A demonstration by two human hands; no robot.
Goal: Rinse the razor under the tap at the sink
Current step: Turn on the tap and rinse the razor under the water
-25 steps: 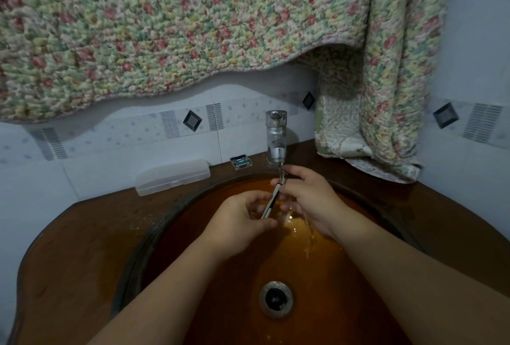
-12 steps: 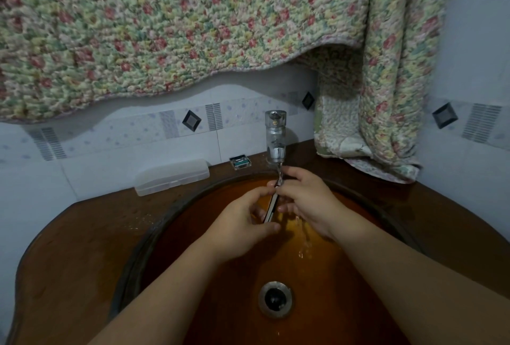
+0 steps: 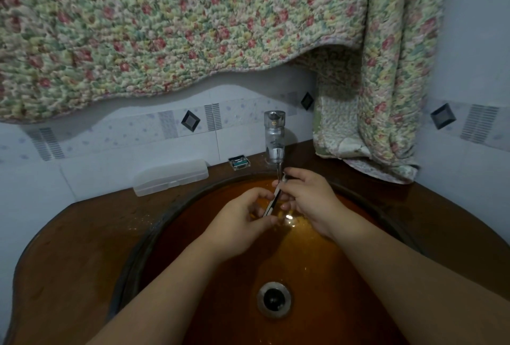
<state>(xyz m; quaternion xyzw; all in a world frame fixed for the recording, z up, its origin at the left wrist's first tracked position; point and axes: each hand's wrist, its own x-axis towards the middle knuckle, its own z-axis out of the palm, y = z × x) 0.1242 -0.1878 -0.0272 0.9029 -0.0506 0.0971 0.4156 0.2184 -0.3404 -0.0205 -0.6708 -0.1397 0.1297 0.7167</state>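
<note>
Both hands are over the amber sink [image 3: 193, 234], close under the chrome tap [image 3: 274, 135]. The razor [image 3: 273, 201] stands tilted between them, its head up at the thin stream of water [image 3: 279, 169] falling from the spout and its handle slanting down toward the left. The left hand [image 3: 237, 220] pinches the lower end of the handle, fingers curled and closed on it. The right hand [image 3: 306, 195] is closed on the upper part, its fingers wrapped near the razor's head just below the spout. The blade end itself is too small and blurred to make out. Water glints in the bowl just below the hands, and the round metal drain [image 3: 274, 300] sits nearer the person, between the 2 forearms.

On the dark brown desk [image 3: 82, 234] around the sink, a translucent plastic case [image 3: 171, 176] lies against the tiled wall [image 3: 110, 138] to the left of the tap. A small clear cartridge box [image 3: 239, 162] with something green inside sits between that case and the tap's base. A floral quilted cloth [image 3: 193, 19] hangs across the wall above, and its right side drapes down until it rests on the desk in the corner.
</note>
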